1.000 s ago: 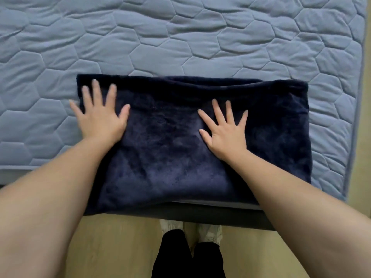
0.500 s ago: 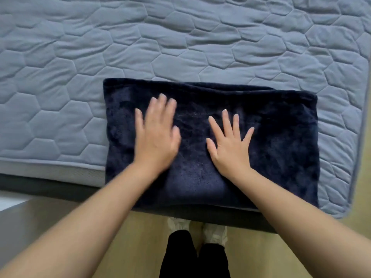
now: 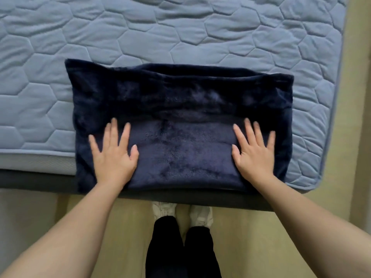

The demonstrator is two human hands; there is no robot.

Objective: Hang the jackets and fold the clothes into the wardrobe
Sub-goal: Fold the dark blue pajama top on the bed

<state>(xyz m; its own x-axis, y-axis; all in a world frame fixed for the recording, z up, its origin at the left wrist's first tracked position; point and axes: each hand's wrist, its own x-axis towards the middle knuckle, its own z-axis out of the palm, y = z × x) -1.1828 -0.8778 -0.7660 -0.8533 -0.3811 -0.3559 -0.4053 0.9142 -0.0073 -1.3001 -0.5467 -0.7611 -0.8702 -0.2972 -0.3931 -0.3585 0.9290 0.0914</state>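
Bedroom, folding under way | navy fleece garment point(image 3: 180, 109) lies folded on mattress point(image 3: 180, 37) near edge | left hand point(image 3: 113, 155), right hand point(image 3: 254, 155) flat, fingers spread, pressing it | likely remaining: final folds, wardrobe out of view

Navy fleece garment point(image 3: 180, 121) on grey-blue, hexagon-quilted mattress point(image 3: 180, 33); beige floor point(image 3: 251, 237).

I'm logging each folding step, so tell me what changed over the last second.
The left hand swept from the left edge of the folded navy fleece garment to its middle, then back out left and nearer the person. The right hand slid from the middle to the right side. Both press flat, fingers spread; nothing was gripped or released. The garment stays a folded rectangle at the near edge of the mattress.
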